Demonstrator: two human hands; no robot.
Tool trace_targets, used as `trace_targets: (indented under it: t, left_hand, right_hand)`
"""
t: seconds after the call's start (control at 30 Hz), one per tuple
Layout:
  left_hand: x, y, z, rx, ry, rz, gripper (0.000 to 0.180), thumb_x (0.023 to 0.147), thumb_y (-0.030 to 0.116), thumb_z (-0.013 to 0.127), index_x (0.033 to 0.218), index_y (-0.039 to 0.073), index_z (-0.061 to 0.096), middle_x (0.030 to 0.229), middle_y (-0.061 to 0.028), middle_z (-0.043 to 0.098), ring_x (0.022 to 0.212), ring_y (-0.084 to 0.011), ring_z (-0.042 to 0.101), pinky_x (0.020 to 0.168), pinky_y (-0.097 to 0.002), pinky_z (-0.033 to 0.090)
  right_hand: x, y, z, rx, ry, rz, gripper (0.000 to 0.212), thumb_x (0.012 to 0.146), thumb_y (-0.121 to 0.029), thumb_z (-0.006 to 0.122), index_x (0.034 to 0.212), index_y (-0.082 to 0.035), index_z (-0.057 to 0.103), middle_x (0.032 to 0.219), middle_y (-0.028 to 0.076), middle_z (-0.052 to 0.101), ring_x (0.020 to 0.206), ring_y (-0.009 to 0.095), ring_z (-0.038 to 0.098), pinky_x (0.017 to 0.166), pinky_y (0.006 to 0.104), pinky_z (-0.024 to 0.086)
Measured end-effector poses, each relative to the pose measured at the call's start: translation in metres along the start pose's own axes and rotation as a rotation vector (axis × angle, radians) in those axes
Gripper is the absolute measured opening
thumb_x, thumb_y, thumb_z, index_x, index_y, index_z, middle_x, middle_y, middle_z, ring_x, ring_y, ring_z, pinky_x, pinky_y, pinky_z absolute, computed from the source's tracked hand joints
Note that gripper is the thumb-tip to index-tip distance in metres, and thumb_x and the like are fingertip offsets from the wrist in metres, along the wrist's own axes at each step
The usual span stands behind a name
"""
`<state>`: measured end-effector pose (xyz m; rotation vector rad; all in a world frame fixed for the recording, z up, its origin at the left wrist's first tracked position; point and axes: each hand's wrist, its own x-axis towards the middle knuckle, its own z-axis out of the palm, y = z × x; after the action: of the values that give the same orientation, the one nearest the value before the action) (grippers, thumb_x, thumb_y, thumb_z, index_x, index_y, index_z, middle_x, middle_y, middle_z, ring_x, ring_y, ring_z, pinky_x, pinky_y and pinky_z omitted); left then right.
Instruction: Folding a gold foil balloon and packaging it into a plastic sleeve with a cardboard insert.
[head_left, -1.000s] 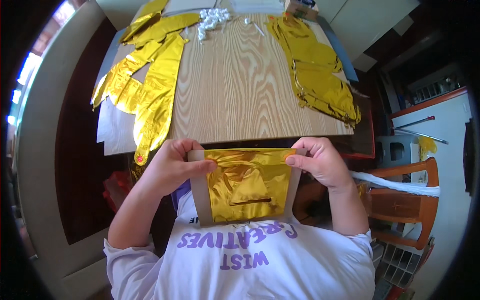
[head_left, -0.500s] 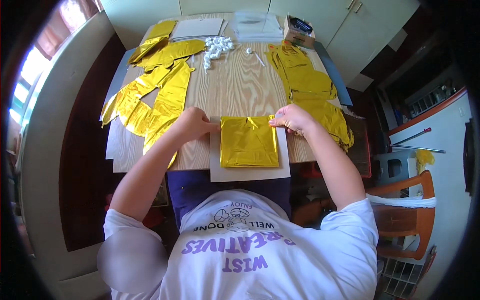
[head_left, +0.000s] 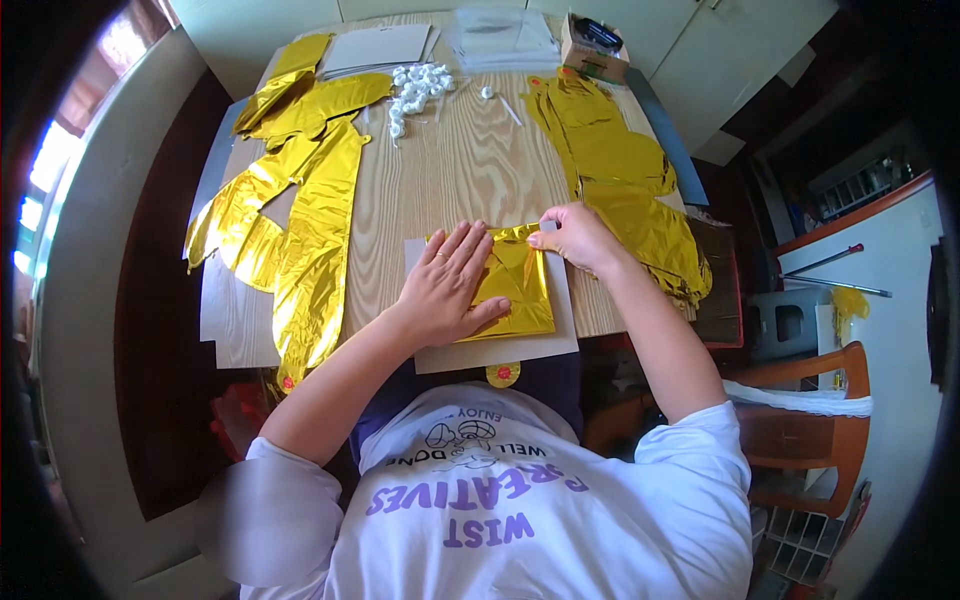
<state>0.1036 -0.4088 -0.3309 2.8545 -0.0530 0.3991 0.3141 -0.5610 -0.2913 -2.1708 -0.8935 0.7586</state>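
Folded gold foil point(head_left: 526, 290) lies on a grey card point(head_left: 492, 354) at the near edge of the surface point(head_left: 455, 185). Through my feed, I judge its slick layers could slide askew if the left hand point(head_left: 452, 283), spread flat over it, presses unevenly, or if the right hand point(head_left: 580, 240), pinching foil and card at the upper right corner, slackens. It looks squarish, glossy and lightly creased.

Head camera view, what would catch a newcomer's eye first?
Probably the shiny gold square on a pale card at the near edge of the table, the left hand flat on it, the right hand pinching the card's upper right corner. Larger gold foil pieces lie along both sides. A white cluster sits toward the far end.
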Motion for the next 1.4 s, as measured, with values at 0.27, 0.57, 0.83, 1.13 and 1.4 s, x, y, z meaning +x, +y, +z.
trace_targets:
  t: [0.27,0.57,0.83,1.13,1.4]
  left_hand:
    - [0.002,0.005,0.003,0.036,0.008,-0.042,0.093,0.096,0.066,0.044,0.152,-0.008,0.034,0.159,-0.0258,0.034,0.151,-0.0399,0.027,0.124,-0.0527,0.016]
    - [-0.01,0.0,-0.009,-0.127,0.028,-0.034,0.094,0.093,0.061,0.053,0.154,-0.006,0.031,0.159,-0.0286,0.03,0.151,-0.0417,0.025,0.124,-0.0529,0.015]
    - [-0.023,0.0,-0.018,0.106,-0.067,-0.067,0.099,0.093,0.072,0.046,0.152,-0.007,0.034,0.159,-0.0292,0.032,0.15,-0.0434,0.026,0.123,-0.0531,0.017]
    - [0.017,0.034,-0.006,0.056,0.001,-0.21,0.092,0.095,0.068,0.047,0.154,-0.002,0.034,0.159,-0.0249,0.035,0.15,-0.0403,0.027,0.123,-0.0537,0.014]
    - [0.024,0.024,-0.01,0.071,-0.05,-0.118,0.085,0.094,0.063,0.053,0.15,0.002,0.041,0.154,-0.0202,0.042,0.146,-0.0361,0.035,0.12,-0.0568,0.021]
  right_hand:
    - [-0.044,-0.037,0.02,-0.669,0.376,-0.239,0.053,0.094,-0.032,0.066,0.138,-0.004,0.053,0.14,0.02,0.054,0.13,0.037,0.05,0.106,0.0531,0.039]
    - [-0.054,0.005,0.061,-0.752,0.126,-0.388,0.078,0.104,-0.058,0.035,0.16,-0.005,0.024,0.168,0.019,0.016,0.155,0.036,0.013,0.125,0.0555,0.005]
    - [-0.053,0.005,0.06,-0.76,0.123,-0.38,0.081,0.102,-0.062,0.036,0.161,-0.008,0.022,0.168,0.02,0.014,0.156,0.036,0.011,0.124,0.0562,0.003]
    - [-0.066,0.02,0.05,0.326,0.511,-0.392,0.054,0.101,-0.037,0.059,0.14,-0.001,0.05,0.143,0.026,0.051,0.13,0.034,0.054,0.107,0.039,0.043]
    - [-0.188,0.036,0.057,0.324,0.148,0.279,0.033,0.1,-0.031,0.065,0.092,0.001,0.068,0.084,0.011,0.073,0.064,0.017,0.068,0.062,0.0257,0.053]
